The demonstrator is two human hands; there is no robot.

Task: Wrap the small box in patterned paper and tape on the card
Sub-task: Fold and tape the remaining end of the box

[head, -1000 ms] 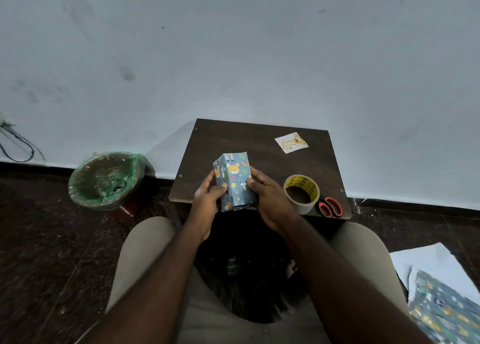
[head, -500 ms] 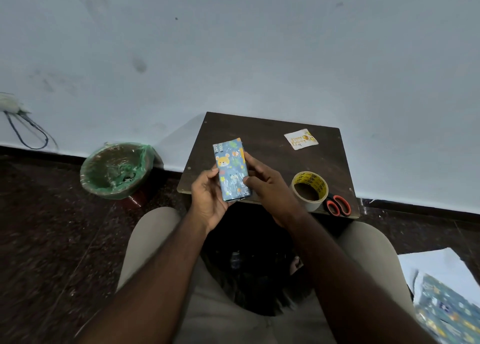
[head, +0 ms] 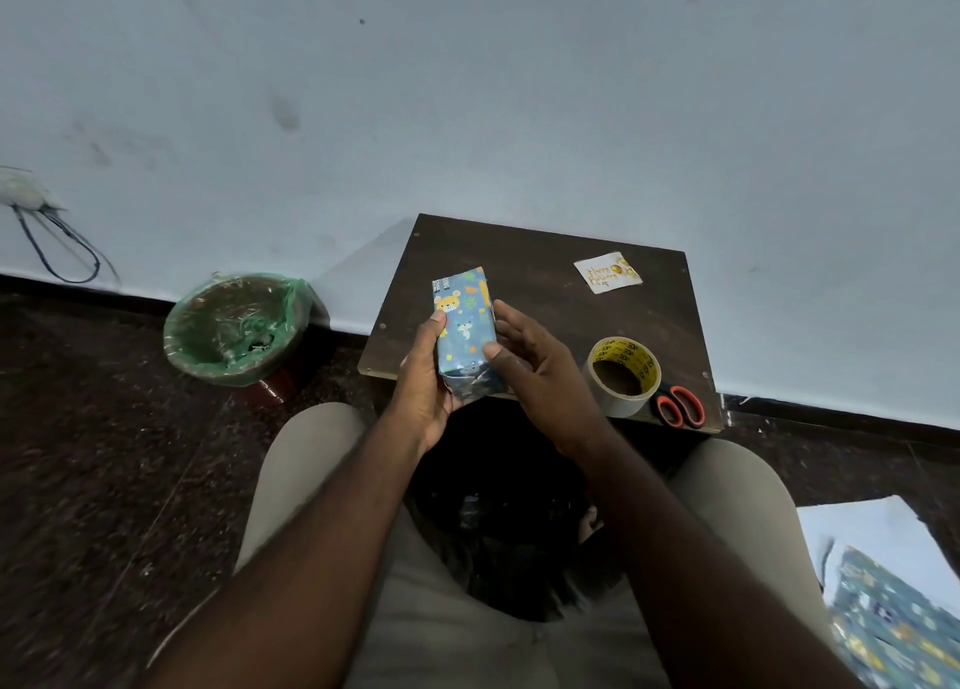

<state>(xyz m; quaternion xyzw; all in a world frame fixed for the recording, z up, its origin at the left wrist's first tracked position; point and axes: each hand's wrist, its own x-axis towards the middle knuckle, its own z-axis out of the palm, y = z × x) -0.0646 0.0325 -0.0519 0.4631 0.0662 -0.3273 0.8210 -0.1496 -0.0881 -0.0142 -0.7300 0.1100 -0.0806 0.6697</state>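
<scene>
The small box (head: 464,337), already covered w/ blue patterned paper, was held in the air over the near edge of the table (head: 524,257), in front of the person's knees. Its long axis ran away from the person, the far end leaning a bit to the left and the near end toward the lap. The wide face w/ an orange bear print was turned up to the camera; the near end showed crumpled folds and some shiny tape.

The left hand (head: 422,376) gripped the box from the left side, i.e. thumb on the top face and the other fingers under it. The right hand (head: 540,368) held the right side btw. the thumb tip, on the top face, and the nearly straight fingers behind the edge.

On the far right part of the table lay the card (head: 608,272), flat, w/ gold writing "Happy Birthday" and balloons. The tape roll (head: 621,376) stood near the right hand; its yellow core had black print, too small to read. Scissors (head: 680,405) w/ orange handles touched the roll. A bin (head: 234,327) w/ green liner stood on the floor at left, and a spare sheet (head: 893,631) of the same paper lay at bottom right.
</scene>
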